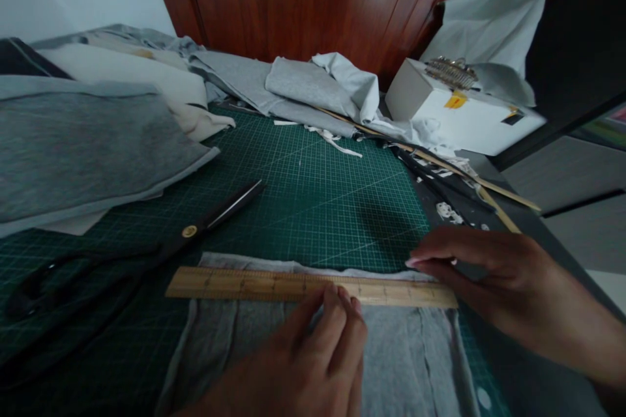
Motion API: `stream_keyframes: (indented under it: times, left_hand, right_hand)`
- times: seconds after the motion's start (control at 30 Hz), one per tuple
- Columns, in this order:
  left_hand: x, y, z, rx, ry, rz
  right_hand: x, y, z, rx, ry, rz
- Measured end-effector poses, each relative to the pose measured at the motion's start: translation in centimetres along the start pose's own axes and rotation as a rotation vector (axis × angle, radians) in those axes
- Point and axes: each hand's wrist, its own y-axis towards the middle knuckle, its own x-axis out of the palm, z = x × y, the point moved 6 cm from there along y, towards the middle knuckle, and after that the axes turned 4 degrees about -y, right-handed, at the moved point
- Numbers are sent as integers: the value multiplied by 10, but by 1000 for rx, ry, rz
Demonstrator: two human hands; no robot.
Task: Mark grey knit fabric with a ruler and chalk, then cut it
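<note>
Your left hand (pixel 330 345), fingers together, presses the ruler (pixel 235 284) across grey cloth (pixel 394 355) on the cutting mat (pixel 313 182), likely to steady it; whether your right hand (pixel 518 287) pinches the cloth's far edge, I can't tell.

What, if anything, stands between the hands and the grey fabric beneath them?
At the fingertips of the left hand, the wooden ruler lies over the grey fabric, near its far edge. Nothing visible blocks the right hand from that edge.
</note>
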Motion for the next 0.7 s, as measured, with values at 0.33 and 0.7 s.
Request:
stream_keyframes:
  times: [0.33, 0.7]
  left_hand:
    - [-4, -3, 0, 18, 50, 2]
    - [-6, -5, 0, 43, 31, 52]
  right_hand:
    - [63, 63, -69, -238, 232, -211]
    - [65, 50, -60, -236, 227, -276]
